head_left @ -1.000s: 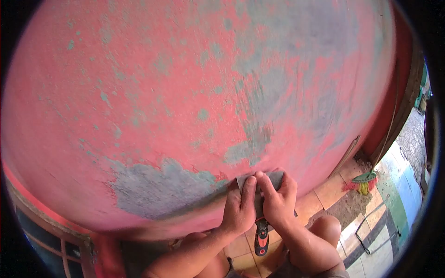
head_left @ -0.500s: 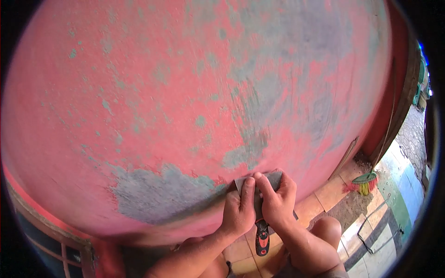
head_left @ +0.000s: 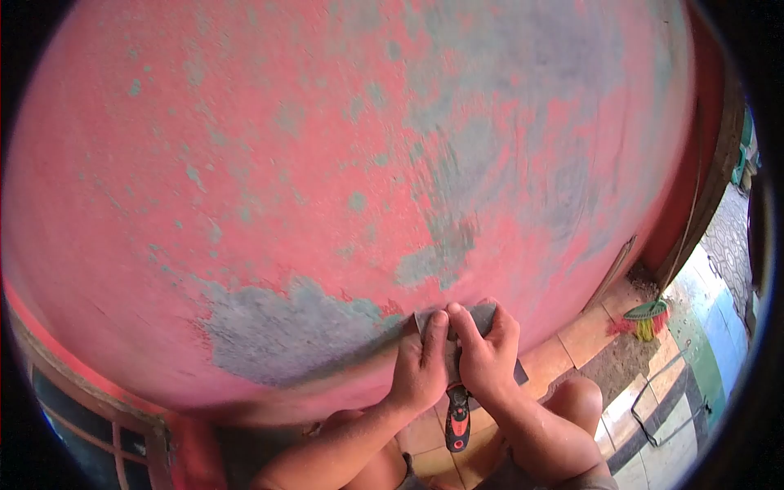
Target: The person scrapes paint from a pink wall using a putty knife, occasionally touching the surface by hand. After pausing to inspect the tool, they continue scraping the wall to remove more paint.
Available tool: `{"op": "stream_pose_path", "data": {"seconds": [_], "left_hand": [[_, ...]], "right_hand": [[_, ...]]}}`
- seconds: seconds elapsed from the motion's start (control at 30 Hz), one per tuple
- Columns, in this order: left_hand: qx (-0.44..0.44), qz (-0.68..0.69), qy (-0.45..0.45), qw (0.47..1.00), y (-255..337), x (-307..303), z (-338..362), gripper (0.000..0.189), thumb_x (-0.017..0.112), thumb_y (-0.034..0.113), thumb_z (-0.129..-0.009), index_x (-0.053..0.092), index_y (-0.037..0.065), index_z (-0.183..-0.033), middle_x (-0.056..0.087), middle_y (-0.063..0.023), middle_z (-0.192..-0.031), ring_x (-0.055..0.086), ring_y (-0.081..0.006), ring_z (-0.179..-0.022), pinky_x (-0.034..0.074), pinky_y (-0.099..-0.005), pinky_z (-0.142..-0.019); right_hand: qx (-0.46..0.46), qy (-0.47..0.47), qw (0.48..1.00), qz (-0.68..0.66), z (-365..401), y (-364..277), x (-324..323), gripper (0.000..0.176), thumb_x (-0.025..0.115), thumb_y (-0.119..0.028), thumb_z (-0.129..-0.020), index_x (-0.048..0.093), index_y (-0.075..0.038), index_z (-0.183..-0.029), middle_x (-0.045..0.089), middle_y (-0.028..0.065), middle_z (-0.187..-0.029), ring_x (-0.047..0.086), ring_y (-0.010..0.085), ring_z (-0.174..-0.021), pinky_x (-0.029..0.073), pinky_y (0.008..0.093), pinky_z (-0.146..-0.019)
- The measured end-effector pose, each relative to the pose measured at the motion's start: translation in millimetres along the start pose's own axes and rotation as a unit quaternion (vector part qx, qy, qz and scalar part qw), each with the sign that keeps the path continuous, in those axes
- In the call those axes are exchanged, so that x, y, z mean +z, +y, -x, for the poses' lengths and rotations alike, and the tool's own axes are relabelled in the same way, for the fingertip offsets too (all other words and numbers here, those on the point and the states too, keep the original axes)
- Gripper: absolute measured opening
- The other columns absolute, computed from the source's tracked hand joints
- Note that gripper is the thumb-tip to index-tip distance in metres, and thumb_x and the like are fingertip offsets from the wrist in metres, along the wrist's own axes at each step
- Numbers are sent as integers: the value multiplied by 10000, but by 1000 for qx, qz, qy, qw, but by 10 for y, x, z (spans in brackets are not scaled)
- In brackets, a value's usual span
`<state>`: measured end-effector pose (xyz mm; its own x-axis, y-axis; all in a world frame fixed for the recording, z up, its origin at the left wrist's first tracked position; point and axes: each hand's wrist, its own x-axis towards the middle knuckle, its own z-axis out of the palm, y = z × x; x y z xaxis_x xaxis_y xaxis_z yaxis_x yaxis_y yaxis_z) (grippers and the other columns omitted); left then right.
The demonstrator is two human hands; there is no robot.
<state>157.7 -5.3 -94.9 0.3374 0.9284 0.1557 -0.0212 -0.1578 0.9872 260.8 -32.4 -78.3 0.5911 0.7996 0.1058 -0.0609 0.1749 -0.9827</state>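
Both of my hands grip a paint scraper (head_left: 459,420) by its wide metal blade, held against the lower part of the wall (head_left: 269,180). My left hand (head_left: 419,363) closes around the blade's left side, and my right hand (head_left: 490,351) around its right side. The two thumbs lie side by side on the blade face. Below them hangs the black and red handle, pointing down toward the floor. Left of the blade is a large bare grey patch (head_left: 286,335) in the pink paint. Greenish-grey worn areas spread over the upper right of the wall.
A broom (head_left: 645,317) with green, red and yellow bristles leans at the right, by a dark doorway edge. Scraped debris (head_left: 608,363) lies on the tiled floor near it. My knees are bent below my arms. A barred window frame (head_left: 114,437) shows at lower left.
The view has shifted very slightly. Both hands keep the scraper at nearly the same spot low on the wall, with the same grip.
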Motion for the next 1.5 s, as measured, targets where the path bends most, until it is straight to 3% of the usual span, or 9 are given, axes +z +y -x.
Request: {"op": "stream_pose_path", "data": {"seconds": [0.13, 0.2, 0.47, 0.57, 0.6, 0.73, 1.1, 1.23, 1.5], "left_hand": [[54, -27, 16, 998, -14, 24, -96, 431, 404, 337, -1087, 590, -25, -944, 631, -30, -816, 588, -94, -781, 472, -298, -642], [-52, 6, -10, 999, 75, -17, -21, 422, 416, 338, -1084, 595, -18, -945, 630, -34, -806, 586, -92, -770, 469, -293, -637], [98, -116, 7, 988, 134, -8, -89, 422, 403, 318, -1086, 577, -24, -911, 639, -50, -784, 599, -107, -778, 472, -318, -648], [-15, -45, 8, 999, 162, 20, -21, 408, 399, 295, -1087, 572, -28, -908, 644, -59, -817, 600, -111, -802, 474, -318, -654], [45, -25, 31, 998, -49, 27, -45, 400, 404, 288, -1086, 579, -35, -929, 639, -57, -837, 591, -102, -822, 475, -320, -654], [21, -8, 22, 1000, -37, 26, -18, 394, 409, 297, -1085, 609, -27, -983, 629, -56, -815, 593, -103, -810, 479, -321, -654], [55, -31, 49, 997, 17, 38, -41, 455, 421, 349, -1083, 579, 10, -823, 558, -13, -685, 539, -78, -685, 452, -291, -587], [11, -17, 35, 999, 100, -21, -39, 468, 417, 359, -1083, 597, -18, -872, 552, 3, -666, 543, -85, -660, 456, -299, -559], [36, -40, 45, 998, 42, 9, 6, 383, 409, 302, -1087, 607, -12, -998, 616, -40, -847, 569, -90, -831, 477, -289, -690]], "right_hand": [[-30, 9, 1000, 1, -55, 4, 34, 301, 728, -213, -879, 585, 23, -758, 555, 10, -620, 470, 66, -626, 417, 277, -539], [-21, 3, 1000, -14, -33, -20, 29, 299, 728, -212, -878, 586, 24, -760, 559, 14, -623, 469, 66, -625, 416, 280, -536], [-47, 7, 999, -7, -91, -54, 31, 287, 731, -204, -883, 593, 22, -771, 575, 12, -639, 487, 61, -637, 421, 276, -536], [-53, 4, 998, -28, -37, -40, 40, 242, 705, -195, -910, 605, -15, -782, 562, -32, -647, 487, 44, -599, 391, 242, -528], [-48, 2, 998, -28, -4, 22, 37, 241, 703, -194, -912, 606, -15, -782, 563, -32, -646, 486, 44, -598, 391, 241, -529], [-21, -11, 1000, -19, -21, -10, 40, 254, 709, -198, -910, 600, -15, -772, 553, -33, -636, 488, 48, -591, 388, 243, -523], [-44, 1, 999, -17, -52, 5, 82, 269, 726, -203, -893, 594, -4, -771, 558, -14, -634, 493, 58, -613, 400, 254, -529], [-51, 10, 999, -1, 12, -58, 89, 264, 728, -199, -892, 597, -1, -778, 558, -17, -638, 492, 56, -617, 406, 253, -537], [-20, -15, 1000, 9, -20, 58, 67, 234, 721, -181, -893, 602, -8, -789, 562, -28, -655, 497, 50, -620, 407, 245, -543]]}}
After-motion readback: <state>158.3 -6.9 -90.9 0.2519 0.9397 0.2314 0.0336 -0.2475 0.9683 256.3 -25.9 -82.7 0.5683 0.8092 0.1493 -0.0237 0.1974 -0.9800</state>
